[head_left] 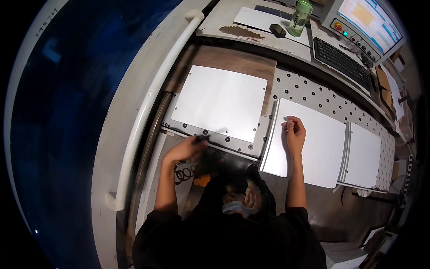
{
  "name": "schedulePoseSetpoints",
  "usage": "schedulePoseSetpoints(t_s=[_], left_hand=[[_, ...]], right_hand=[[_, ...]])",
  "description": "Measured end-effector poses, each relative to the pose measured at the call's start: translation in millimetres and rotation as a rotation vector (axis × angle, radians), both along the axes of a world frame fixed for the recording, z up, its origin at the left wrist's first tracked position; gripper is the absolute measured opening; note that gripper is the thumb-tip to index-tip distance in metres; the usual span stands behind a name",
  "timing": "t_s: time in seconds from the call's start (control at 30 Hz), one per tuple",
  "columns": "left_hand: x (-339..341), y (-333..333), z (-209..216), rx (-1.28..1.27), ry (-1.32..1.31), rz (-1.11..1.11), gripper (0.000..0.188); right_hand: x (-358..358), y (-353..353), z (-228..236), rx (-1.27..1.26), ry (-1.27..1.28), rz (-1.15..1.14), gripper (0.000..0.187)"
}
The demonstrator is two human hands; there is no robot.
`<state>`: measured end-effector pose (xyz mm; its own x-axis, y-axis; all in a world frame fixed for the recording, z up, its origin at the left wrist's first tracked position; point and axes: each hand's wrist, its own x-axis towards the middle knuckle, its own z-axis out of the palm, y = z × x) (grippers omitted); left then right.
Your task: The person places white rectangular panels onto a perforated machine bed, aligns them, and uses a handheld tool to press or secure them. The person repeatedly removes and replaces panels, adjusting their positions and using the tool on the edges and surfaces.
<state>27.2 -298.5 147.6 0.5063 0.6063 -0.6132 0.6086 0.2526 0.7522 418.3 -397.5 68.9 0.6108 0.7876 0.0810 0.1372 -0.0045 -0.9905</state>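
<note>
1. Panel [219, 101], white, lies at left end of dotted table [298, 90]; stack [318, 148] reaches its front edge
2. Left hand [185, 149] is blurred, right hand [295, 133] half-curled above stack; I cannot tell either grip
3. Panel looks light, stiff, probably slippery; better to hold opposite edges

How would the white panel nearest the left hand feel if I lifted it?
The white panel is probably stiff: it lies flat with neat edges. Its smooth, shiny face might be slippery. It looks thin, so perhaps fairly light.
</note>
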Motion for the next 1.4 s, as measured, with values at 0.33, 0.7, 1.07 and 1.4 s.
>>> schedulePoseSetpoints(t_s=[0.33,0.7,1.07,1.4], left_hand=[[25,-32,-7,-0.196,-0.065,-0.573,0.060],[-18,-30,22,-0.046,-0.103,-0.090,0.029],[-10,-41,-6,0.057,-0.187,0.124,0.032],[0,109,-37,0.534,0.063,0.563,0.047]], right_hand=[[-6,-1,0,-0.032,-0.049,-0.006,0.019],[-9,-1,5,-0.055,-0.054,-0.010,0.019],[-14,0,14,-0.092,-0.093,-0.015,0.020],[-5,1,-2,-0.032,-0.076,0.034,0.019]])
